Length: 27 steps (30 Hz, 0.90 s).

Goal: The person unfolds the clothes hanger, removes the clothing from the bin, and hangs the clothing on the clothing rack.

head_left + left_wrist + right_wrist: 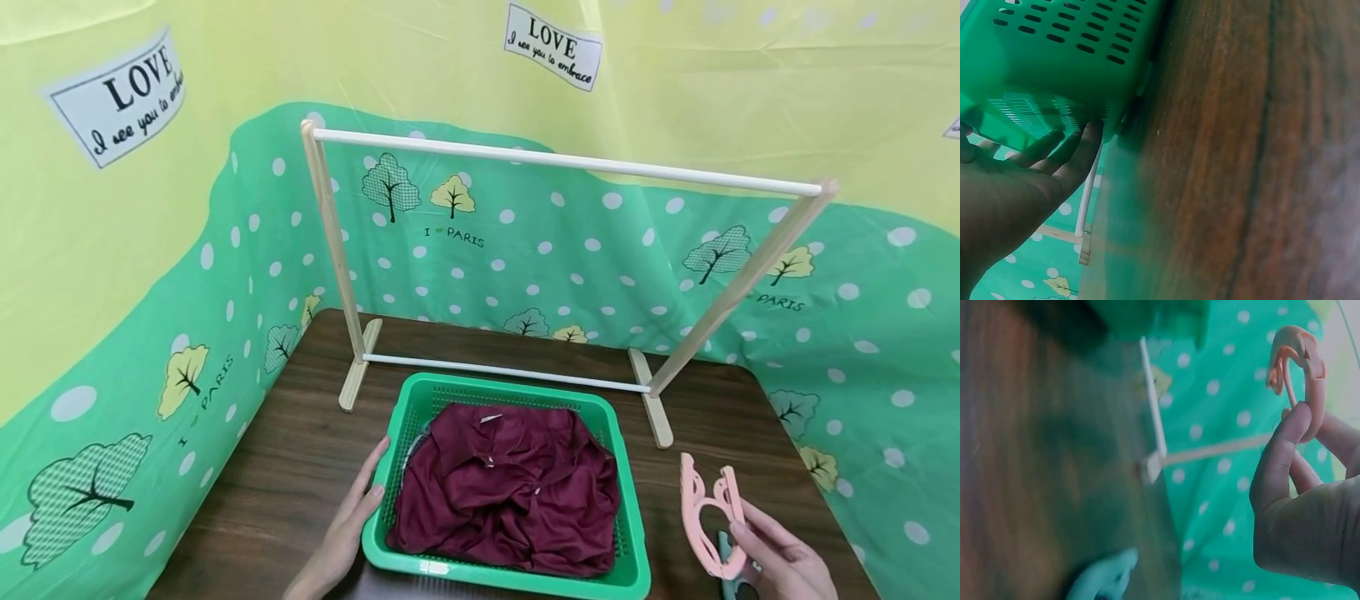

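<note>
A green plastic basket [634,525] stands at the table's front with a crumpled maroon garment [517,500] in it. My left hand [341,533] rests its extended fingers against the basket's left side; in the left wrist view those fingers [1085,153] lie along the outer wall. Right of the basket, my right hand [787,558] pinches a pink folding clothes hanger [699,533] between thumb and fingers, its arms folded upward. The right wrist view shows the hanger [1316,394] held above the table. Partly behind it lies a teal hanger-like piece [1107,575], cut off by the frame.
Behind the basket stands a wooden drying rack [738,304] with a white top rail [555,161] and a white lower bar [502,372]. The dark wooden table [255,467] is enclosed by a green and yellow printed cloth [480,267].
</note>
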### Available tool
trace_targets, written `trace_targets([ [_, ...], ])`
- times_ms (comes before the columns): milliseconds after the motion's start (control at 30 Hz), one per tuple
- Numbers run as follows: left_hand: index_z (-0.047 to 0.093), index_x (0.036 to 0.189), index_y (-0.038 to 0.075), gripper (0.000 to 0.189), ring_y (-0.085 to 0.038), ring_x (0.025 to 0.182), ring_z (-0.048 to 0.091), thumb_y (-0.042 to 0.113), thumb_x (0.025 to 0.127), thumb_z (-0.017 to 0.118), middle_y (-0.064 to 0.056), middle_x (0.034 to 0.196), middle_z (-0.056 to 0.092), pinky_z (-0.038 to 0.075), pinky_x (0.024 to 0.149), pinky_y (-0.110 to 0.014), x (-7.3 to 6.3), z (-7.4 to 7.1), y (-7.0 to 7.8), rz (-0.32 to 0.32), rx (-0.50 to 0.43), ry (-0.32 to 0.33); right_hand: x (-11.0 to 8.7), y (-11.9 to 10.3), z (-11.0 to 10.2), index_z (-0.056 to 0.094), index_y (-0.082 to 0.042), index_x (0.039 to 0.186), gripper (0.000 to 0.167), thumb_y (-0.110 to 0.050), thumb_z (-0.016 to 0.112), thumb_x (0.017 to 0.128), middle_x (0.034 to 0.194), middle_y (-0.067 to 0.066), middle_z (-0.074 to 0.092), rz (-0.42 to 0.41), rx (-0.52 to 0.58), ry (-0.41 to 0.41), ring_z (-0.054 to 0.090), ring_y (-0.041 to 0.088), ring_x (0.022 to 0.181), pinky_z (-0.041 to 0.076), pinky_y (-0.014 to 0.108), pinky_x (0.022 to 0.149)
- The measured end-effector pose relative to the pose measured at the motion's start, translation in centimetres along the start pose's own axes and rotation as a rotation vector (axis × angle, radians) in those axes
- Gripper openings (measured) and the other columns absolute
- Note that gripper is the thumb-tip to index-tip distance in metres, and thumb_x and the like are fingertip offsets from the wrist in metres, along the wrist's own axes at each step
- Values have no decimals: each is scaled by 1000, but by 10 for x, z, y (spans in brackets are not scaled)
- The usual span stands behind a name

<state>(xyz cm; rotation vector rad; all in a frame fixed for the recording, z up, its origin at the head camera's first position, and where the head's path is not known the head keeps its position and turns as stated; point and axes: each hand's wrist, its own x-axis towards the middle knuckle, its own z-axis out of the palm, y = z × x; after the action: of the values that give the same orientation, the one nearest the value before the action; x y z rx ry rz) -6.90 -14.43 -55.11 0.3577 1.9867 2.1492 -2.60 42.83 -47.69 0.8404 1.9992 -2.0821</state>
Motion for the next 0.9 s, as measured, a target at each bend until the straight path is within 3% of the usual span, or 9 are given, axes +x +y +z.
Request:
trace_targets([
  [133, 12, 183, 29, 62, 27, 153, 24, 23, 124, 30, -14, 191, 4, 23, 119, -4, 0, 0, 1, -9, 8, 4, -8, -9, 23, 85, -49, 107, 42, -11, 69, 113, 103, -23, 78, -108, 74, -43, 66, 3, 84, 62, 26, 71],
  [333, 16, 183, 27, 62, 27, 153, 24, 22, 124, 33, -14, 191, 9, 23, 120, -5, -1, 1, 6, -32, 43, 31, -14, -24, 55, 82, -47, 111, 42, -8, 67, 113, 106, -18, 78, -124, 50, -97, 66, 2, 90, 62, 25, 72],
  [400, 20, 183, 29, 61, 19, 158, 25, 24, 124, 37, -11, 191, 16, 24, 122, -7, -1, 1, 11, -41, 129, 53, -15, -28, 66, 81, -45, 114, 41, -7, 66, 114, 107, -16, 79, -130, 42, -127, 67, 2, 88, 63, 25, 72],
  [467, 25, 181, 29, 60, 3, 165, 29, 26, 124, 41, -9, 189, 25, 30, 128, -17, -2, 1, 18, -35, 277, 75, -17, -29, 74, 80, -41, 119, 40, -5, 63, 114, 108, -13, 80, -161, 48, -176, 68, 4, 85, 64, 25, 71],
  [567, 32, 180, 27, 58, -25, 168, 37, 27, 123, 47, -9, 184, 39, 42, 132, -44, -1, -1, 31, 8, 527, 89, -19, -32, 88, 75, -34, 128, 38, -2, 60, 114, 111, -10, 80, -205, 50, -252, 67, 6, 83, 64, 27, 71],
  [633, 35, 179, 23, 59, -38, 166, 42, 27, 122, 50, -12, 181, 43, 43, 129, -63, 1, -4, 40, 48, 643, 93, -21, -34, 98, 73, -31, 131, 37, -1, 59, 114, 113, -9, 80, -230, 59, -299, 69, 7, 87, 65, 27, 73],
  [767, 40, 177, 17, 59, -47, 161, 48, 25, 120, 55, -17, 179, 44, 45, 122, -75, 5, -4, 63, 126, 751, 110, -25, -41, 115, 70, -31, 133, 38, 0, 59, 114, 116, -9, 80, -238, 51, -355, 72, 7, 93, 66, 29, 76],
  [900, 47, 173, 19, 55, -44, 159, 54, 26, 119, 58, -14, 177, 48, 50, 119, -73, 15, 5, 85, 200, 778, 102, -26, -47, 129, 67, -30, 135, 38, 0, 60, 113, 116, -9, 79, -241, 29, -405, 74, 8, 95, 67, 30, 77],
])
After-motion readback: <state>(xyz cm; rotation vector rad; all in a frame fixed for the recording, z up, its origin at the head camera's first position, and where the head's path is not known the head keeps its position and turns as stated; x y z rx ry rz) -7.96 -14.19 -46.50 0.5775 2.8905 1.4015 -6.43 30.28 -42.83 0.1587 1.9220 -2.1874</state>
